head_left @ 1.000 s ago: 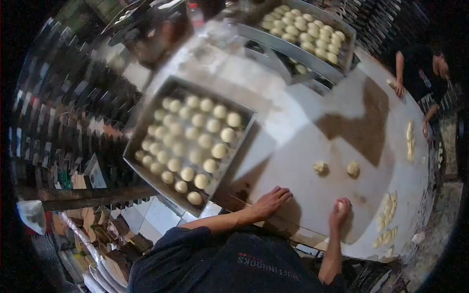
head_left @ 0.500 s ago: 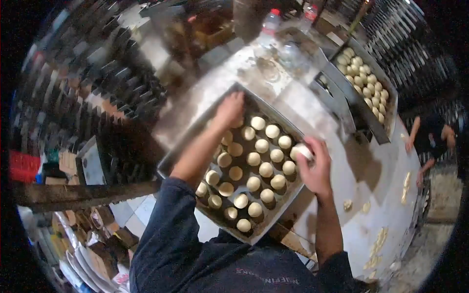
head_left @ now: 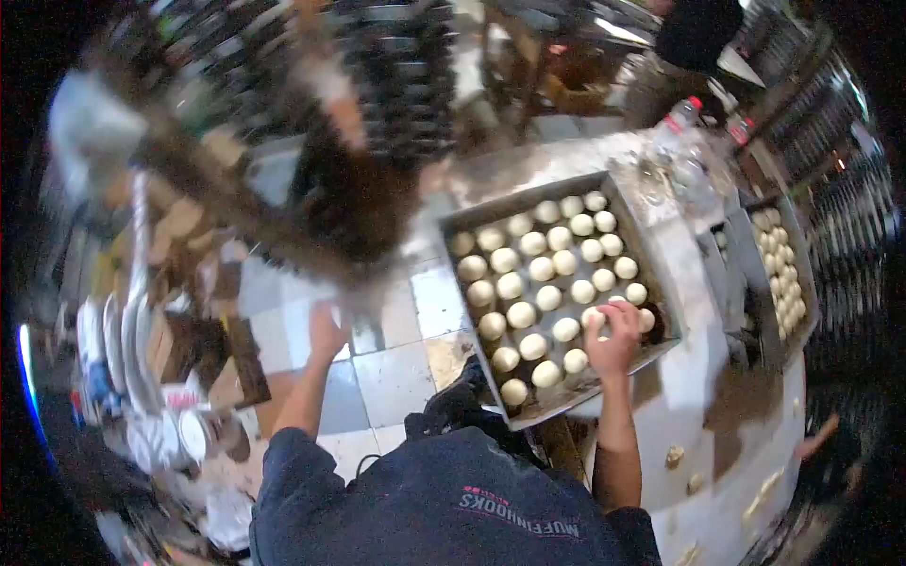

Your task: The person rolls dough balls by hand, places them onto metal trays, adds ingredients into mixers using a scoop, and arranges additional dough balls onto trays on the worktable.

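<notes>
A dark metal tray (head_left: 442, 247) full of pale round dough balls in rough rows rests on the table, its near corner jutting past the edge. My right hand (head_left: 615, 341) reaches into the tray's right side, its fingers closed around a dough ball (head_left: 593, 318). Other dough balls (head_left: 520, 314) lie close by, apart from one another. Off to the left, away from the tray, my left hand (head_left: 327, 332) hangs over the tiled floor. Motion smears its fingers, and I see nothing held in it.
A second tray (head_left: 810, 332) of dough balls stands at the right, beside a grey metal piece (head_left: 731, 274). Plastic bottles (head_left: 681, 115) stand behind. Dough scraps (head_left: 675, 456) lie on the floury table (head_left: 651, 509). Boxes (head_left: 175, 349) crowd the left floor. Another person's arm (head_left: 819, 439) shows far right.
My left hand has left the tray and swung left over the floor. My right hand has gone from the rim into the tray with its dough ball. The view has turned left.
</notes>
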`<state>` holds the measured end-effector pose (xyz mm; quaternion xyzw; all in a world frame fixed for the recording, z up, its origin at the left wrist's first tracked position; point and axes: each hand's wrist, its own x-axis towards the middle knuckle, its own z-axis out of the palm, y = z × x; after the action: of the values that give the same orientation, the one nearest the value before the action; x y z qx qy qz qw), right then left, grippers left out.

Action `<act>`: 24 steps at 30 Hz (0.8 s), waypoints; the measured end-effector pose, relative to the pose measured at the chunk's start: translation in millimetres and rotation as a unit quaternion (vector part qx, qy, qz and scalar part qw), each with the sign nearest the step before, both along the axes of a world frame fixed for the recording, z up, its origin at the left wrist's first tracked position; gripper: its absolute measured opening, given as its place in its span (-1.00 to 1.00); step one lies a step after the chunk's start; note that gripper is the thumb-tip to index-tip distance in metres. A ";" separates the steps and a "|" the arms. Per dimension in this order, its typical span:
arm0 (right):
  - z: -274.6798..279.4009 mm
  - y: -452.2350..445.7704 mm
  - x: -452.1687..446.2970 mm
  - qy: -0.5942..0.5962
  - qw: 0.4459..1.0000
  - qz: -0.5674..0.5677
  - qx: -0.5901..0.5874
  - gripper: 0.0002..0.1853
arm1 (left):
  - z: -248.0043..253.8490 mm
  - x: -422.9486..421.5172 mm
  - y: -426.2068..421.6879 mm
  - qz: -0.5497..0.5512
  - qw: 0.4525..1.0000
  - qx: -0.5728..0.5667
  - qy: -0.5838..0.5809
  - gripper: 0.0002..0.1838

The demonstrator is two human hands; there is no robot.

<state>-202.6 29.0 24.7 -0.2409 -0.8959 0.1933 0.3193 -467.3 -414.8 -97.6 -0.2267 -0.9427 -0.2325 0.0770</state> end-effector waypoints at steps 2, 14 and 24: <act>17.4 -1.0 6.0 0.015 1.000 -0.019 0.007 -0.87 | -54.1 54.1 -59.8 0.055 0.988 -0.067 -0.129 -0.55; 81.5 -214.8 -67.0 0.186 0.943 0.277 -0.003 -0.93 | -152.1 119.1 -258.8 0.157 0.873 -0.099 -0.451 -0.45; -146.1 -294.7 -152.5 -0.226 0.900 0.346 -0.135 -0.91 | -241.7 -103.8 -263.6 0.241 0.611 0.373 -0.655 -0.62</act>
<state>-355.0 -265.7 -121.5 0.0066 -0.9362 0.3512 -0.0148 -571.1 -678.5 -339.3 0.2701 -0.5942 -0.6238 -0.4300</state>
